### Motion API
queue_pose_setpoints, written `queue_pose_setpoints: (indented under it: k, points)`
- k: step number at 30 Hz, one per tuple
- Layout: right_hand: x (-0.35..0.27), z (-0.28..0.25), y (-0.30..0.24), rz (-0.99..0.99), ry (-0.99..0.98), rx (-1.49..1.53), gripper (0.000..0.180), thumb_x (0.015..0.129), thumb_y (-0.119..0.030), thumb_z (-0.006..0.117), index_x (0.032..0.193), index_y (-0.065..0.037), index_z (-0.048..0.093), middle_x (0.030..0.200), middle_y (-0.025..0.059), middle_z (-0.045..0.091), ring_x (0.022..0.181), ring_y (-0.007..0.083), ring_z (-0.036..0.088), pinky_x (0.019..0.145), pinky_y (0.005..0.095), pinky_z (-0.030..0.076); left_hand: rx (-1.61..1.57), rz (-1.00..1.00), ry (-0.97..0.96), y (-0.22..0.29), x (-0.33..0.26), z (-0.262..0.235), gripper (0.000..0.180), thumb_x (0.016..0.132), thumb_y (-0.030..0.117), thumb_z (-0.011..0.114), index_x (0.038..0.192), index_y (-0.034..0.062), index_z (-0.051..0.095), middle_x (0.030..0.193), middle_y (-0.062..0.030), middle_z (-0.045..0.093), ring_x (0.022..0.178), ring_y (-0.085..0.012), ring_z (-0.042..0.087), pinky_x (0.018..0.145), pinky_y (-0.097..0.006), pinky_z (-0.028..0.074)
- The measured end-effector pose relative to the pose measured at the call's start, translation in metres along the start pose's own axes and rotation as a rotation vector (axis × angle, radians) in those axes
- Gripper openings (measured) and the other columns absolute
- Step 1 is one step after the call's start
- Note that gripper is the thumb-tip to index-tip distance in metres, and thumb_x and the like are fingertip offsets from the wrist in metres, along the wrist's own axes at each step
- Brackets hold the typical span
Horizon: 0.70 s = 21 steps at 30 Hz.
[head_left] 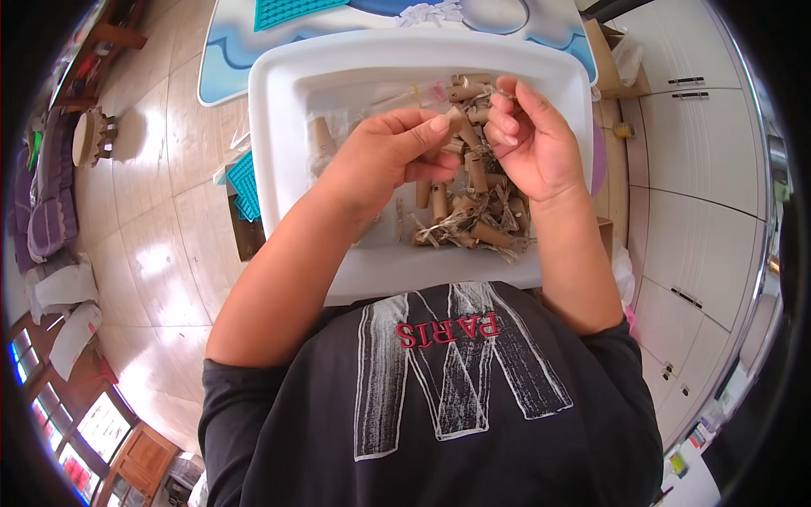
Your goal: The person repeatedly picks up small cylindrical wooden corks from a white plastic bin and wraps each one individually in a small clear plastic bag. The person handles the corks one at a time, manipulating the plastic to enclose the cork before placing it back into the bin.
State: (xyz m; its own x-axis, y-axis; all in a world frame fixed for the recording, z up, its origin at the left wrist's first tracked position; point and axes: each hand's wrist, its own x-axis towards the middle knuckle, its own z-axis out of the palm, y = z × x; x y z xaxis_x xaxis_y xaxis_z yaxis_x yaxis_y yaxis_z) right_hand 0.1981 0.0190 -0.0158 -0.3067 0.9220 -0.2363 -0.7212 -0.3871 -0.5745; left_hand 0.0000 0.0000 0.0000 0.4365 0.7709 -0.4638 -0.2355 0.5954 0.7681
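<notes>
My left hand [395, 152] is closed, with thumb and fingers pinching a small brown cardboard tube [462, 122] above a white plastic tub [279, 182]. Close beside it on the right, my right hand [541, 139] is raised with its fingertips pinched together. A thin strand seems to run at those fingertips, too fine to make out clearly. Below both hands lies a pile of similar brown tubes [477, 173], tangled with pale, string-like ties [507, 241]. Toward the tub's left side, a clear plastic bag [325, 135] has another tube in or under it.
The tub rests on a blue and white patterned table [224, 63]. Beyond it are a teal ridged tray [291, 10] and white pieces [431, 13]. More teal trays [243, 190] stand in a box at the left. White cabinets [701, 152] line the right; a stool [91, 138] stands far left.
</notes>
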Motion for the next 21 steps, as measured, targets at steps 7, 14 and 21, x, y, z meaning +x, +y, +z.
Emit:
queue_pose_setpoints:
  k: [7,14,21]
  points:
    - [-0.010,0.017,-0.004,0.051,-0.145,-0.579,0.020,0.084,-0.009,0.060,0.102,-0.001,0.059,0.073,-0.0024,0.052,0.057,0.0040,0.042,0.051,0.0162,0.034,-0.158,-0.010,0.047,-0.005,0.005,-0.004,0.032,0.090,0.028,0.054,0.102,-0.0019,0.055,0.084,-0.0094,0.061,0.068,-0.0150,0.062,0.062,-0.026,0.053]
    - [-0.014,0.023,0.006,0.035,-0.139,-0.975,0.027,0.083,-0.007,0.060,0.109,-0.001,0.057,0.084,-0.0013,0.058,0.071,0.0037,0.050,0.062,0.0181,0.042,0.132,0.005,0.107,0.006,-0.003,-0.002,0.033,0.091,0.030,0.052,0.102,-0.0008,0.053,0.083,-0.0094,0.062,0.060,-0.0140,0.061,0.054,-0.024,0.052]
    - [-0.014,0.025,0.008,-0.098,-0.093,-0.924,0.025,0.085,-0.010,0.059,0.109,0.000,0.057,0.083,-0.0017,0.058,0.072,0.0031,0.049,0.063,0.0177,0.041,0.082,0.351,0.038,-0.001,-0.009,0.001,0.029,0.092,0.016,0.048,0.115,-0.0015,0.045,0.100,-0.0129,0.059,0.085,-0.0187,0.062,0.077,-0.030,0.052]
